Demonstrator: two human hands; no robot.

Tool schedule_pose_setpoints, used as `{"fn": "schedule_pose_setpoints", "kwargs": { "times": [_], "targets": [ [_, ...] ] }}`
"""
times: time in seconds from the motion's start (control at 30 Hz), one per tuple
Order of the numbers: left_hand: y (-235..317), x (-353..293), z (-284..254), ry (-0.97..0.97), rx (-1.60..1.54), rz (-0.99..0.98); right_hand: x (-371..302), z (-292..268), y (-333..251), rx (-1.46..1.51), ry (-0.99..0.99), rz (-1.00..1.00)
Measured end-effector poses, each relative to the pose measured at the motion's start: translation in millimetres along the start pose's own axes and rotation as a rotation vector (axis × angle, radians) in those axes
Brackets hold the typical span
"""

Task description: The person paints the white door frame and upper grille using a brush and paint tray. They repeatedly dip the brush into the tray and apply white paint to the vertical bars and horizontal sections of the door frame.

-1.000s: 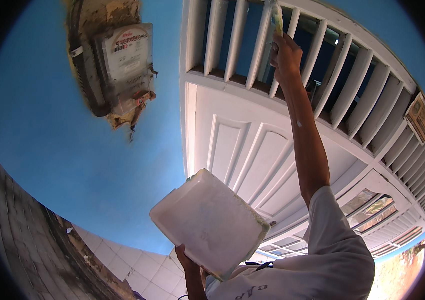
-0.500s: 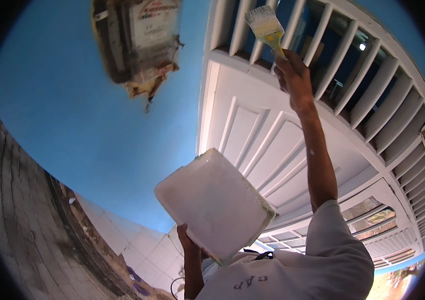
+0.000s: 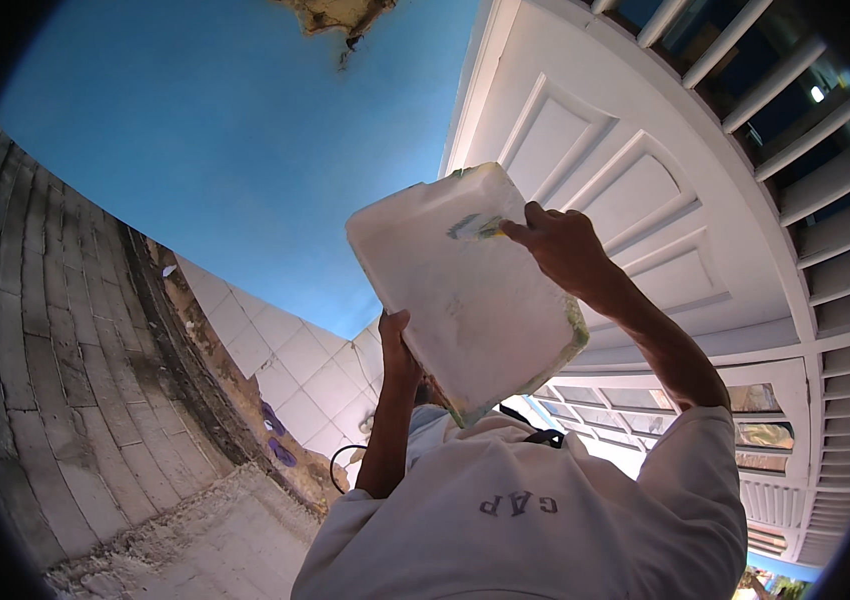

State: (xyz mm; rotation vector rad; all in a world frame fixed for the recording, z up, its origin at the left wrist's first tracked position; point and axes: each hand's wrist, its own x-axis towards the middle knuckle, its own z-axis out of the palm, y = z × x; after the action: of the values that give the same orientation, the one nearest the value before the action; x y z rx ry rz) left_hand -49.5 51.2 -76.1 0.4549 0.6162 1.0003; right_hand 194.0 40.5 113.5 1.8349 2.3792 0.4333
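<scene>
A white rectangular paint tray (image 3: pixel 445 300), its rim stained green and yellow, is tilted in front of my chest. My left hand (image 3: pixel 398 350) grips its left side, the thumb over the rim and the other fingers hidden behind it. Closed round the handle of a paintbrush (image 3: pixel 473 228), my right hand (image 3: pixel 560 245) is over the upper right part of the tray. The bristles lie against the white paint in it and hardly stand out from it. Most of the handle is hidden by my fingers.
A blue wall (image 3: pixel 235 150) has a ragged hole (image 3: pixel 340 15) at the top. White panelled door (image 3: pixel 615 150) and slatted vents (image 3: pixel 785 85) rise on the right. White tiles (image 3: pixel 305 370) and worn grey paving (image 3: pixel 65 350) lie to the left, with purple scraps (image 3: pixel 277 430) by the wall base.
My right hand has come down from the slatted vent with the paintbrush, and the bristles are now in the tray. My view has tilted lower; my left hand still grips the tray.
</scene>
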Motion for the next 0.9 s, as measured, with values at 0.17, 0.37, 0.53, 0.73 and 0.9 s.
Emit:
{"fn": "schedule_pose_setpoints", "kwargs": {
  "times": [0.17,0.37,0.53,0.73,0.9],
  "targets": [
    [-3.8,-3.7,5.9,-0.008,0.010,0.000,-3.6,27.1,-15.0,-0.098,-0.081,-0.071],
    [-1.3,-9.2,6.7,0.041,-0.004,-0.042,-15.4,-8.6,0.8,0.169,-0.219,0.019],
    [2.0,-4.3,4.7,0.028,-0.011,-0.003,-36.8,38.4,37.3,1.302,-0.333,0.638],
    [6.5,-5.6,7.3,0.042,0.009,0.019,-68.4,70.5,31.1,1.369,-0.256,0.653],
    [8.2,-5.2,12.5,0.041,0.045,0.010,-66.0,54.9,10.6,1.203,-0.048,0.603]
  ]
}}
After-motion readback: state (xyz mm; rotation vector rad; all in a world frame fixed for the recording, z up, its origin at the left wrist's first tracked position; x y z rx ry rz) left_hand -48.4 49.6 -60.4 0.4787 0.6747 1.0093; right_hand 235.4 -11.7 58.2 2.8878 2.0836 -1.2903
